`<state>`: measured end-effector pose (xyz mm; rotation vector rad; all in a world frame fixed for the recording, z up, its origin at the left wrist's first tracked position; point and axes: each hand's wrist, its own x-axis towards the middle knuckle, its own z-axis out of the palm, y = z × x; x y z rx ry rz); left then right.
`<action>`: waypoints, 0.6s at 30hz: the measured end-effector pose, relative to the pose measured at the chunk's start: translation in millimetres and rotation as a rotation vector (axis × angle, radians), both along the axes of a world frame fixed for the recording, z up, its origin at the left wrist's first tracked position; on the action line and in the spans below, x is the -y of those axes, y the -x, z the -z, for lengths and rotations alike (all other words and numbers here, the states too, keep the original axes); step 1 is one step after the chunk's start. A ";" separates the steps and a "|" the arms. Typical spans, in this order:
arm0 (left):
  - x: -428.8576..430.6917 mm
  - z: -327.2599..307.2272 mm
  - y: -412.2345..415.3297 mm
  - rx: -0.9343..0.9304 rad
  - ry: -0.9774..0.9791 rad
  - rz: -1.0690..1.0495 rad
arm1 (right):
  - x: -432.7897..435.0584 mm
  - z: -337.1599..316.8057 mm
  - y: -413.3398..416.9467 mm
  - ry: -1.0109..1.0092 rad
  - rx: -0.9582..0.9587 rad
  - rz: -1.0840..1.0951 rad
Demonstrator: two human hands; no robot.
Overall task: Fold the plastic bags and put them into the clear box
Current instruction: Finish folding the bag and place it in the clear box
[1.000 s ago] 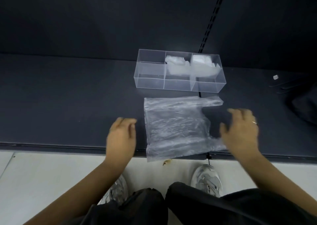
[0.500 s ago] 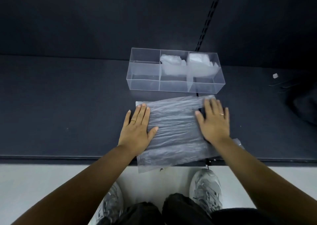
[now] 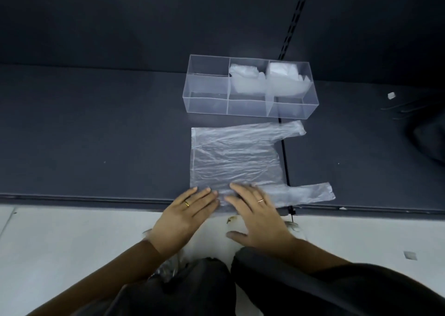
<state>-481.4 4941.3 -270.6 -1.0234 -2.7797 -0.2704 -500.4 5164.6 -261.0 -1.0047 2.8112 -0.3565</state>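
A clear plastic bag lies flat on the dark shelf, its two handles pointing right. My left hand and my right hand lie side by side on the bag's near edge, fingers straight and flat, at the shelf's front lip. Behind the bag stands the clear box with several compartments. Folded bags fill its back middle and back right compartments; the others hold nothing.
A small white scrap lies on the shelf at the far right, beside a dark object at the frame edge. A slotted upright runs up the back wall. Below the shelf are the pale floor, my knees and shoes.
Both hands slid from the bag's left and right sides down to its near edge. The bag now lies smoother, with both handles spread out to the right.
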 end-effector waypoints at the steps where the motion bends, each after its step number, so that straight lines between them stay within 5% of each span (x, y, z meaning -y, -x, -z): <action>1: -3.4 -5.9 1.5 -0.017 -0.097 -0.027 | 4.2 1.4 0.0 0.004 -0.033 0.039; 3: -8.2 -18.5 1.7 0.024 -0.239 -0.092 | 2.4 -0.3 4.6 0.110 -0.103 0.142; 6: 0.4 -39.7 1.1 0.320 -0.449 -0.355 | -19.6 -7.3 8.0 0.253 -0.151 0.187; 11: 38.2 -64.7 24.1 0.802 -0.775 -0.657 | -81.6 -36.9 26.6 0.299 0.210 0.397; 14: 49.3 -74.0 52.4 0.918 -0.851 -0.700 | -108.1 -49.8 57.0 0.469 0.470 0.543; 18: 53.1 -67.6 97.3 0.877 -0.851 -0.799 | -112.9 -49.2 106.9 0.601 0.479 0.667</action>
